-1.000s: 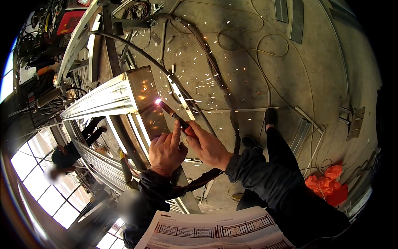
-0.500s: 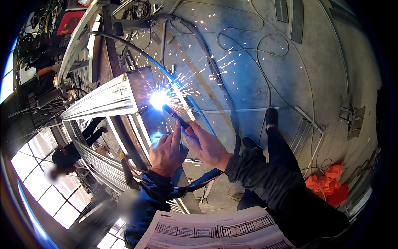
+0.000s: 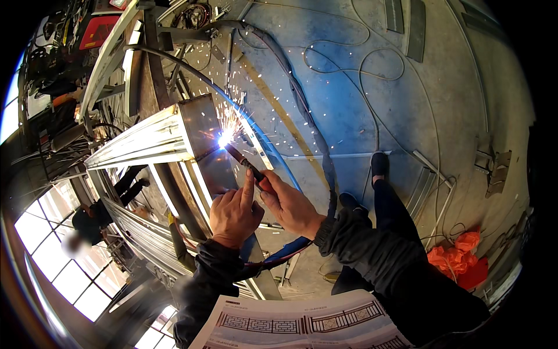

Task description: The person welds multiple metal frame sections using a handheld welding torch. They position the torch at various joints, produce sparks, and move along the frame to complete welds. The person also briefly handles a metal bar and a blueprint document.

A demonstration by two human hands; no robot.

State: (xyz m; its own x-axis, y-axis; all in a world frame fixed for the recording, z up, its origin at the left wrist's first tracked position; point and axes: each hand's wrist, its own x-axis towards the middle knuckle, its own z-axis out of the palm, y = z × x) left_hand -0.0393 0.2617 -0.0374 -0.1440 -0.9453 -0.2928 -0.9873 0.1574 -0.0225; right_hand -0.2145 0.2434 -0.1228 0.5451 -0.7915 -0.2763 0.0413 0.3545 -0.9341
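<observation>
My right hand (image 3: 290, 203) is closed around the handle of a welding torch (image 3: 247, 165), whose nozzle slants up and to the left. At its tip a bright arc with sparks burns against a dark metal face on the end of a frame of pale square tubes (image 3: 142, 138). Close by, my left hand (image 3: 234, 215) rests near the frame's edge. Its index finger is stretched up against the torch, while the other fingers are curled in. What lies under those curled fingers is hidden.
A thick sleeved cable (image 3: 318, 139) and a blue hose (image 3: 264, 142) cross the floor beside the frame. Thin cables loop farther right. Orange-red plastic bags (image 3: 456, 256) lie at lower right. A printed sheet (image 3: 290, 323) covers the lower edge. Another person (image 3: 93, 224) is at far left.
The arc is smaller and dimmer, with its glare and sparks reduced, so the torch nozzle and metal face show more clearly. Both hands stay almost in place.
</observation>
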